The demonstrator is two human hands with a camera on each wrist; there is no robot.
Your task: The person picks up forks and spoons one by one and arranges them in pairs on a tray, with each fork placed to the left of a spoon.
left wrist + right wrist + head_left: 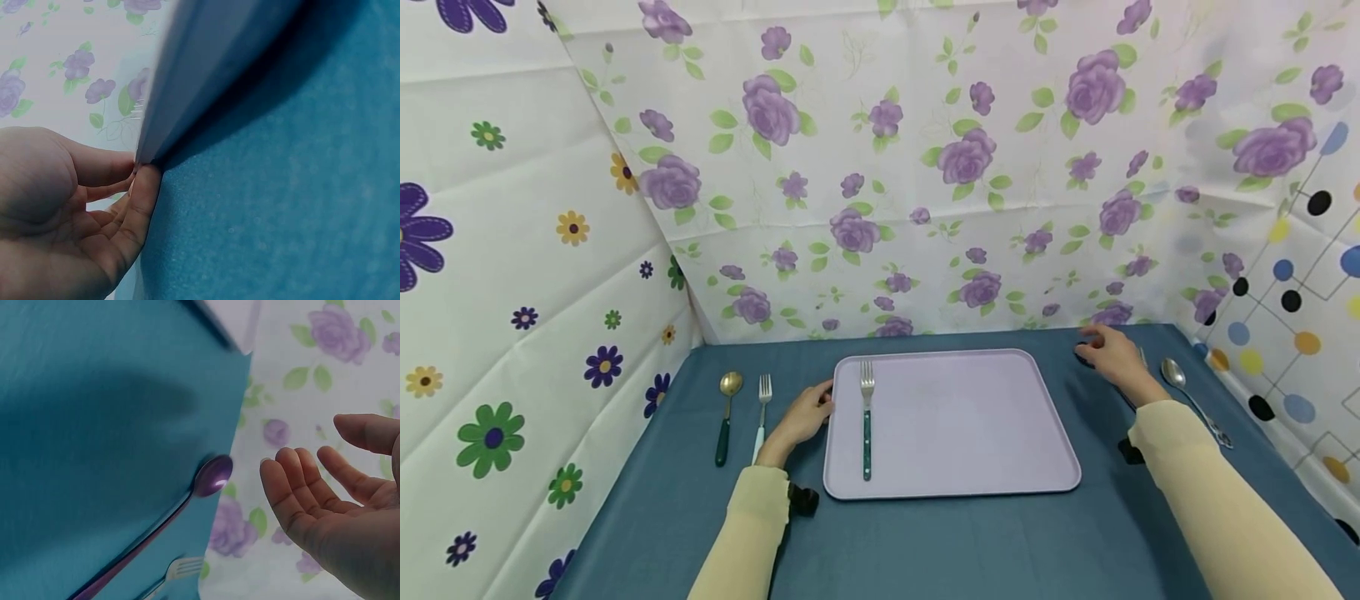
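Note:
A pale lilac tray (962, 425) lies on the table, with a green-handled fork (867, 421) along its left side. My left hand (805, 414) is at the tray's left edge. In the left wrist view, thumb and fingertips pinch the tray's rim (165, 106). To the right of the tray, my right hand (1112, 358) hovers above the table with relaxed, spread fingers and holds nothing. Close under it lies a dark purple spoon (214, 476), its bowl partly covered by the hand in the head view. A fork (185, 567) lies beside that spoon, mostly hidden by the right arm in the head view.
Left of the tray are a gold spoon with a green handle (724, 429) and a fork with a pale handle (763, 400). A silver spoon (1174, 372) lies at the far right. Patterned cloth walls (925, 275) stand behind and beside the blue table (970, 550).

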